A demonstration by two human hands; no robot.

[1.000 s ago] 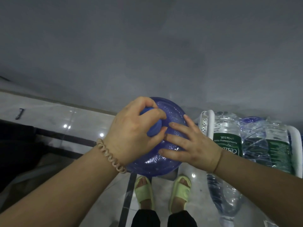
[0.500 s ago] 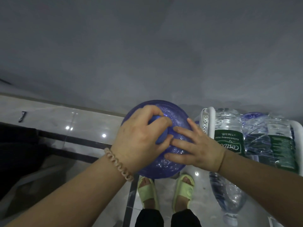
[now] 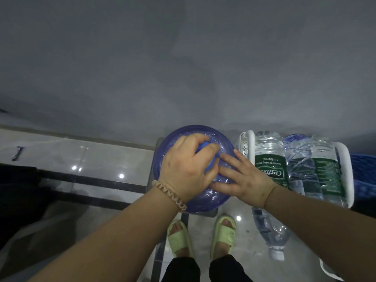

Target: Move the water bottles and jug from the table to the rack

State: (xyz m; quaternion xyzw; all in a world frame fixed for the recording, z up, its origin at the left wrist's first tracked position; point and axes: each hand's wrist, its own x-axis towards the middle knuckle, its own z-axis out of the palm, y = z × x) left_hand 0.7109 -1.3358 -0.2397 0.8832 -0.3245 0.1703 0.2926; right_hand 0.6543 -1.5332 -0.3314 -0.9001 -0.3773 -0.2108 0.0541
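Observation:
A big blue translucent water jug (image 3: pixel 173 145) stands upright below me, seen from above, on a grey stand whose edge shows under it. My left hand (image 3: pixel 187 167) is closed around the jug's blue cap. My right hand (image 3: pixel 242 178) lies flat on the jug's shoulder with fingers spread, touching the cap. To the right, two clear water bottles with green labels (image 3: pixel 270 163) (image 3: pixel 323 171) lie on their sides in a white rack (image 3: pixel 345 159). A third clear bottle (image 3: pixel 270 233) lies lower, white cap toward me.
A grey wall fills the upper view. Glossy grey floor tiles with a dark stripe (image 3: pixel 91 180) run to the left. My feet in green slippers (image 3: pixel 203 237) stand just before the jug. Something blue (image 3: pixel 364 176) sits at the right edge.
The jug and both hands have shifted lower and to the right in view. The grip on the cap is unchanged, and more of the rack's bottles show.

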